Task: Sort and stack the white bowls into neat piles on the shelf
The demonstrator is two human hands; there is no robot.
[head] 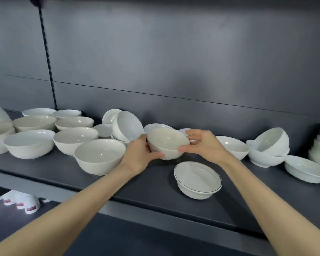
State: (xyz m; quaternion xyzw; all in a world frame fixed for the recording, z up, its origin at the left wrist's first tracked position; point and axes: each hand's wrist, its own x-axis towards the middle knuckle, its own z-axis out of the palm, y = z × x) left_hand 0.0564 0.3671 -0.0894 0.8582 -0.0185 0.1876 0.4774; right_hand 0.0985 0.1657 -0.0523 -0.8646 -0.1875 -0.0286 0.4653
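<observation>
Gripped between both hands: cream-white bowl, tilted, mouth toward the camera. Appears lifted just off the shelf; contact underneath not certain. Position: mid-shelf, just right of a larger cream bowl, behind a dark-rimmed bowl.

Left hand: curled round the near-left wall, thumb under the lower curve.
Right hand: thumb pressed on the lower right wall, fingers arched at the far rim. Neither hand free.

Handling, as judged:
- Looks like glazed ceramic. Rigid, no give under the fingers.
- Probably moderate weight, manageable one-handed, steadier with two.
- Smooth glaze, likely slippery; no texture to catch on.
- Brittle: prone to chipping at the rim if knocked against neighbours.

Where to take hold: opposite walls below the rim, as now, or thumb inside the rim with fingers under the foot. Not a rim pinch alone.

Caution: crowded surroundings. Leaning bowl close behind, tilted nested white bowls well to the right. Best lowered straight down into a same-size bowl; appears smaller than the cream one beside it.
</observation>
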